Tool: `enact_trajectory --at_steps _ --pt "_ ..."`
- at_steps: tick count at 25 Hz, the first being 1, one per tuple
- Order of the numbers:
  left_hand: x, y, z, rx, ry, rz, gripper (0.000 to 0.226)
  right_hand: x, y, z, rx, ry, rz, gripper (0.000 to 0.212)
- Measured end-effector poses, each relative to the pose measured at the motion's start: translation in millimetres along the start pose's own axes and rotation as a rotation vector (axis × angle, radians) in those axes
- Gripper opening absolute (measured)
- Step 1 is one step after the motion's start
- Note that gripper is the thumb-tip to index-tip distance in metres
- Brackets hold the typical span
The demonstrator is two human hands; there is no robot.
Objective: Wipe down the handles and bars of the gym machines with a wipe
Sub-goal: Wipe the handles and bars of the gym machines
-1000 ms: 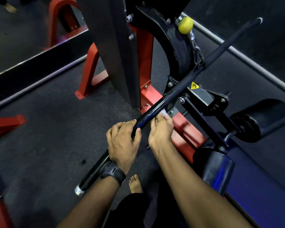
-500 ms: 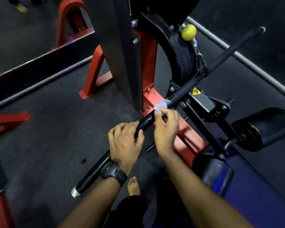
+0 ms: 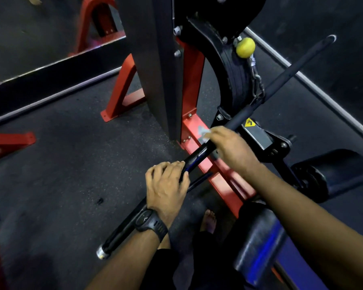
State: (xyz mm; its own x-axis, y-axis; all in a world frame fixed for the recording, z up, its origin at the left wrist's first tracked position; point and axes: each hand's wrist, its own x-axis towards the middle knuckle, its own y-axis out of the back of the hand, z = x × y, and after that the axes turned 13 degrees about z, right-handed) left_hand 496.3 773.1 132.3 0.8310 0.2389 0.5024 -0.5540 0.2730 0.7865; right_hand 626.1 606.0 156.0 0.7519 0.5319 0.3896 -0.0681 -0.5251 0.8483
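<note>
A long black pull bar [image 3: 285,78] runs diagonally from lower left to upper right, hanging by a chain from the cable machine. My left hand [image 3: 166,185], with a black watch on the wrist, grips the bar's lower part. Further up, my right hand [image 3: 228,147] wraps a pale wipe [image 3: 202,135] around the bar; the wipe's edge sticks out past the fingers. The hand is motion-blurred.
The red machine frame [image 3: 191,84] and black upright stand just behind the bar. A yellow ball stopper [image 3: 245,47] sits on the cable. Black knee pads [image 3: 331,172] and a dark seat lie to the right. My bare foot [image 3: 208,222] is on the rubber floor.
My right hand has slid the wipe up the bar, away from my left hand, toward the bar's middle. The left hand keeps its grip.
</note>
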Motion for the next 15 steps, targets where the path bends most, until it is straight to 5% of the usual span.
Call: enact_trajectory --at_steps 1,4,5,8,12,15 --pt "-0.8 -1.0 0.6 0.002 0.003 0.008 0.031 1.1 1.1 -1.8 0.024 -0.032 0.015 0.046" --pt "0.5 -3.8 -2.0 0.019 -0.006 0.024 0.030 -16.8 -5.1 -14.9 0.088 0.345 -0.073 0.037" --pt "1.3 -4.9 -3.8 0.022 -0.009 0.021 0.030 -19.1 -2.4 -6.8 0.109 0.325 -0.049 0.034" --pt "4.3 -7.6 -4.6 0.038 0.009 0.009 0.031 -12.5 5.1 12.7 0.062 -0.117 0.192 0.027" --pt "9.6 -9.2 1.0 0.049 0.013 0.007 0.032 -24.8 -3.3 10.9 0.009 0.301 0.185 0.029" --pt "9.8 -9.6 3.6 0.056 0.019 -0.003 0.032 -17.8 -7.9 16.7 0.025 -0.210 0.373 0.026"
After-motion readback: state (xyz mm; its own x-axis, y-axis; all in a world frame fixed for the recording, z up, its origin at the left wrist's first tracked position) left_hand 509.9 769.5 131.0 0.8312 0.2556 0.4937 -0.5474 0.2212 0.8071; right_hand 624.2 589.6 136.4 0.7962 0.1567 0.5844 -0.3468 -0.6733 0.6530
